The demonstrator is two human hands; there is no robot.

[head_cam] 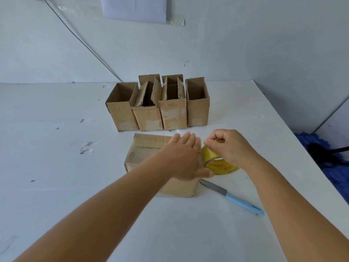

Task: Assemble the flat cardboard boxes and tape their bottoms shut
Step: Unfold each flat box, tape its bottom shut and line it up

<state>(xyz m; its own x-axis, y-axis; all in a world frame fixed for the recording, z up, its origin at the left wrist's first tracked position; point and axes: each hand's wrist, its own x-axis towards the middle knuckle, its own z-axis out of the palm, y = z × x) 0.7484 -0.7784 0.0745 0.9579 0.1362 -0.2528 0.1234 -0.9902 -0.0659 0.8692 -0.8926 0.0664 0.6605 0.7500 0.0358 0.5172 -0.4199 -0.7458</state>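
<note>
A brown cardboard box (pixel 145 154) stands on the white table in front of me with its closed flaps facing up. My left hand (pixel 184 157) lies flat on top of it, fingers together and extended, pressing the flaps down. Just right of the box my right hand (pixel 230 148) grips a yellow roll of tape (pixel 217 163), with thumb and fingers pinched at the roll's upper edge. The tape end itself is too small to make out. Behind, several assembled open-topped boxes (pixel 158 108) stand upright in a row.
A knife with a light blue handle (pixel 234 197) lies on the table near the box's right corner. The white table's right edge (pixel 302 148) runs diagonally, with blue fabric (pixel 332 159) beyond it. A white wall with a thin cable stands behind.
</note>
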